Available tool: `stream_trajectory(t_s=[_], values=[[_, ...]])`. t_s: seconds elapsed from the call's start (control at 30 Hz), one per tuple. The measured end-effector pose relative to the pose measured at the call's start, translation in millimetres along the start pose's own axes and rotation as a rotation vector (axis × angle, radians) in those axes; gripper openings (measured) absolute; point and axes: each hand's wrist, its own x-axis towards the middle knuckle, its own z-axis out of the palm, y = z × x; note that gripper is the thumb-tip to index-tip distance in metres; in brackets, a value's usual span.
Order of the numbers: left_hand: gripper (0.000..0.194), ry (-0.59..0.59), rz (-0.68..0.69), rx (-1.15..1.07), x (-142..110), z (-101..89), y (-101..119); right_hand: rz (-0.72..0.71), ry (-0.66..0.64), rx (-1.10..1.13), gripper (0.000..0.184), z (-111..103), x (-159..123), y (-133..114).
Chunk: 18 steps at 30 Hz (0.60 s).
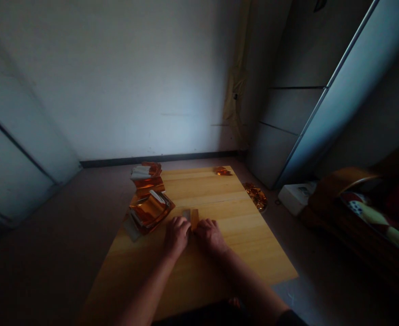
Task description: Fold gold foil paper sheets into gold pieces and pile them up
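Note:
Over the middle of the wooden table [219,194], my left hand [178,234] and my right hand [211,234] face each other, fingers curled and closed. A small sheet of foil paper [194,218] stands out between them, its right part copper-orange and its left part grey; it looks partly folded. Both hands pinch its near end, and my fingers hide that part. Left of my left hand lies a loose stack of copper-orange foil sheets [150,209] with pale undersides.
Behind that stack lie another foil sheet [149,184] and a bundle of sheets [145,170]. A folded foil piece [223,171] rests at the table's far right corner. Beside the right edge, lower down, is a heap of shiny foil pieces [256,197]. A white box [296,198] and wooden seat [348,176] stand right.

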Motion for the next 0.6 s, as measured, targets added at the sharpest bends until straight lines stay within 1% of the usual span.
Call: stream_trajectory(t_s=[0.1, 0.27, 0.5, 0.6], values=[[0.021, 0.004, 0.024, -0.042, -1, -0.2, 2, -0.028, 0.045, 0.038, 0.017, 3, -1, 2], [0.029, -0.009, 0.05, -0.015, -2, -2.4, 5, -0.033, 0.014, 0.055, 0.018, 1, -1, 2], [0.028, -0.127, 0.016, 0.061, 1, -12.5, 8, -0.028, 0.019, 0.066, 0.018, -1, -2, 2], [0.021, -0.167, 0.003, 0.069, 1, -17.0, 12, -0.036, 0.01, 0.084, 0.016, -2, -1, 6]])
